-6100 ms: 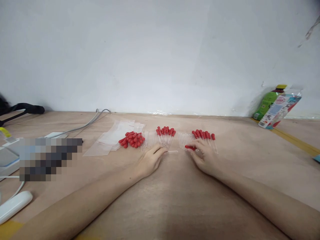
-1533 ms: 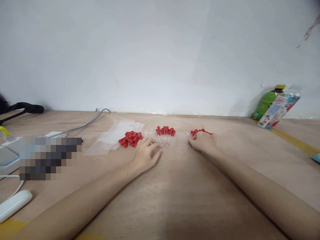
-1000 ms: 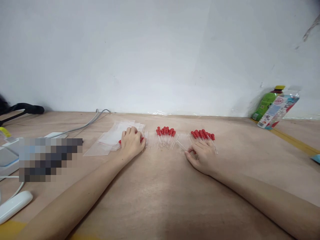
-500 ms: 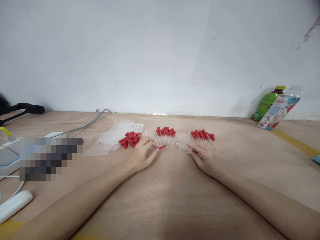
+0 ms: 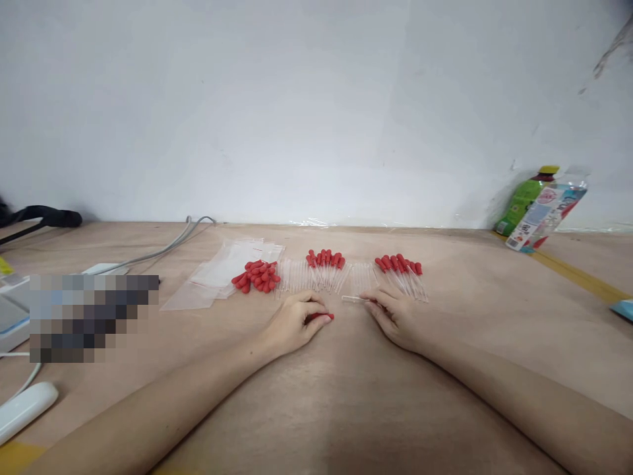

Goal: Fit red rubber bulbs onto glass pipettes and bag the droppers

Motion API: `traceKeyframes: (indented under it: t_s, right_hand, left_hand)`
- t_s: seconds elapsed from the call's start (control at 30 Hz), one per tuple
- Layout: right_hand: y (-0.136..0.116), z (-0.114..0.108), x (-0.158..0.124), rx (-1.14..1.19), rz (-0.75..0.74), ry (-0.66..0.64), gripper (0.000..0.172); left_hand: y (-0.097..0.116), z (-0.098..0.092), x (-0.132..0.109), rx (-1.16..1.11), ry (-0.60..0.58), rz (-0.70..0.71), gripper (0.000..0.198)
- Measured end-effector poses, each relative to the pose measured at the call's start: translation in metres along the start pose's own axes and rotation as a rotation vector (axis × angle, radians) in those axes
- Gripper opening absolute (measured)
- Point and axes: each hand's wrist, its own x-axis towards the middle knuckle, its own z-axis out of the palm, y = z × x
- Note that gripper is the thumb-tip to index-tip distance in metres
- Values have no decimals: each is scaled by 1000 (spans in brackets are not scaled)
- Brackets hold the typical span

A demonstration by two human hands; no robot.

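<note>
Between thumb and fingers, my left hand (image 5: 299,323) pinches a red rubber bulb (image 5: 330,316), its end pointing right. Opposite it, my right hand (image 5: 398,316) grips a clear glass dropper tube (image 5: 352,299) that points left; a small gap separates tube and bulb. Behind my left hand lies a pile of loose red bulbs (image 5: 257,276). Bare clear tubes (image 5: 294,274) lie in a row beside that pile, with another group of tubes (image 5: 363,276) nearer my right hand. Droppers with red bulbs fitted lie in a middle cluster (image 5: 326,258) and a right cluster (image 5: 399,264).
Clear plastic bags (image 5: 222,270) lie left of the loose bulbs. A grey cable (image 5: 163,252), a pixelated area and a white device (image 5: 27,409) are at the left. Two bottles, one green (image 5: 521,204) and one clear with a label (image 5: 546,214), lean on the wall at right.
My left hand has drawn the bulb nearer to me, away from the tubes. In my right hand the tube has come closer and now lies roughly level, facing the bulb.
</note>
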Motion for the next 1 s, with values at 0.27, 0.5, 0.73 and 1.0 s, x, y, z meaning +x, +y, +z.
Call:
traceKeyframes:
  t_s: [0.27, 0.5, 0.73, 1.0]
  right_hand:
    - [-5, 7, 1, 43, -32, 30, 19]
    - [-9, 6, 2, 19, -50, 26, 19]
    - [-13, 2, 3, -6, -84, -18, 17]
    - [-5, 4, 6, 83, -140, -80, 18]
  left_hand:
    - [3, 3, 5, -68, 54, -80, 17]
    - [2, 6, 5, -107, 69, -129, 17]
    - [3, 6, 6, -126, 79, -149, 19]
    - [2, 7, 6, -159, 114, -86, 18]
